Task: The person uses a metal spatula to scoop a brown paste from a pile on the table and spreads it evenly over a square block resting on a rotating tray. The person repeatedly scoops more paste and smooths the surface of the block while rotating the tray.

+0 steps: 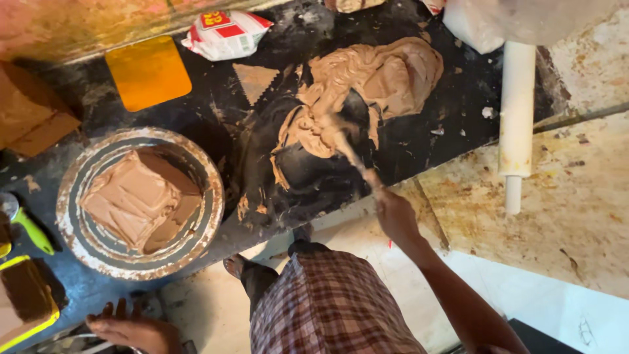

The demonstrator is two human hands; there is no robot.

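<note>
Already the square cake (139, 200) on the turntable (78, 242) wears brown cream, while the right hand (395, 215), grip closed on a spatula (350, 154), works cream (367, 82) on the worktop (432, 141); left hand (134, 328) rests spread.

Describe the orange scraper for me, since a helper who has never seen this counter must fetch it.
Find the dark counter smeared with brown cream. At its far left end, beyond the round turntable carrying a square frosted cake, lies the scraper. It is the only flat, plain orange card with rounded corners, unlike the small toothed triangular comb beside it.
</note>
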